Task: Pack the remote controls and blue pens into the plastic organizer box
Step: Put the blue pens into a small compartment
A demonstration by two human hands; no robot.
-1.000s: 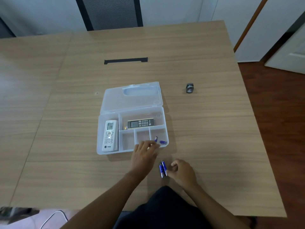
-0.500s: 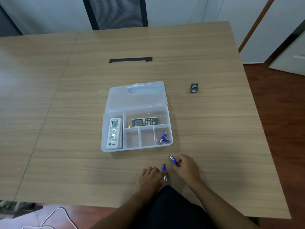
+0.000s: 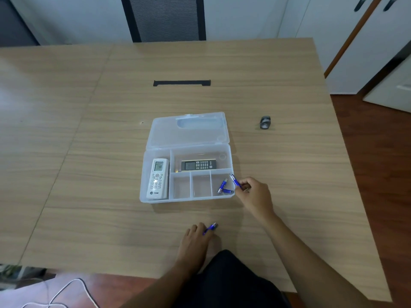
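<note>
Head view: right hand [image 3: 255, 194] pinches a pen [image 3: 234, 180] over the box [image 3: 153, 200]; left hand [image 3: 195, 241] grips another pen [image 3: 210, 228] on the desk [image 3: 111, 230].

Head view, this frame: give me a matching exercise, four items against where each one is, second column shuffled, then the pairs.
Items
1. white remote
2. dark remote
3. pen in right hand
4. gray object

Places
A. on the bare table, right of the box lid
B. long left compartment of the box
C. over the box's right edge
D. upper wide compartment of the box

Pairs: 1-B, 2-D, 3-C, 4-A
</note>
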